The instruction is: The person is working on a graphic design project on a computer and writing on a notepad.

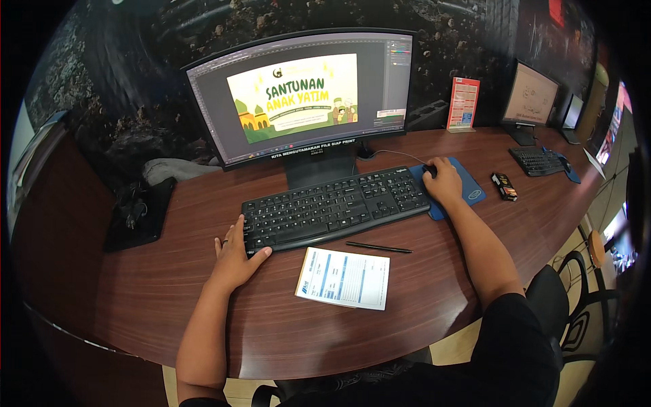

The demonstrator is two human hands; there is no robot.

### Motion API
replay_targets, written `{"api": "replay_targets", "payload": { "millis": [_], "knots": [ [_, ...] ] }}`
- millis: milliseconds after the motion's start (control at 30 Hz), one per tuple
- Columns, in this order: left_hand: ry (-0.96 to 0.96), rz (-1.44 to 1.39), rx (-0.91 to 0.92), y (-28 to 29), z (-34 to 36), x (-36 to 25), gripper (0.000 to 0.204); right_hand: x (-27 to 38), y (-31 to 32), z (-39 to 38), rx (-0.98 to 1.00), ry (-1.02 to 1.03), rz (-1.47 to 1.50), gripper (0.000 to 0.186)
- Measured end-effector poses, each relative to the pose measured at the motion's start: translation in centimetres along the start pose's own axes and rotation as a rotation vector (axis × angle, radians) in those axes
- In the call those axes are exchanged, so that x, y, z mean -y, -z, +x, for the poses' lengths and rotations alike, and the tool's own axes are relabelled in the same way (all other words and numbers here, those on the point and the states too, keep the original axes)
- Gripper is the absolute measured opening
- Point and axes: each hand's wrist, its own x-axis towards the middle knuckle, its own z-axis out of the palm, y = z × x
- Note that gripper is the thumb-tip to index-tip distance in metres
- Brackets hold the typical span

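Observation:
My left hand (237,255) rests at the left end of a black keyboard (332,207), its fingers apart along the edge and the thumb near the front corner. Over a dark computer mouse (428,171) my right hand (443,182) is curled, hiding most of it. The mouse sits on a blue mouse pad (468,187) to the right of the keyboard. Behind the keyboard stands a wide monitor (298,95) showing a yellow and green poster design in an editing window. A printed form pad (344,279) and a black pen (379,247) lie in front of the keyboard.
On the brown wooden desk (169,298), a small black and orange box (504,186) lies right of the mouse pad. Farther right are a red sign stand (463,103), a second monitor (531,95) and another keyboard (537,161). A black flat object (140,216) lies at the left.

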Motion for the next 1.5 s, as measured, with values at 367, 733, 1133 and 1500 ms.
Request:
{"api": "replay_targets", "payload": {
  "millis": [367,733,1133,1500],
  "knots": [
    [0.004,-0.004,0.017,0.1,0.1,-0.3,0.106,-0.1,0.1,-0.1,-0.001,-0.013,0.007,0.029],
    [0.0,-0.01,0.006,0.0,0.1,-0.1,0.108,-0.3,-0.1,0.0,0.004,-0.008,-0.006,0.029],
    [-0.003,0.0,0.004,-0.1,0.1,0.1,0.107,0.1,0.3,0.0,0.016,-0.009,-0.013,0.031],
    [-0.01,-0.014,0.005,-0.1,0.2,0.1,0.106,0.3,0.3,-0.1,0.014,-0.022,-0.018,0.031]
  ]
}}
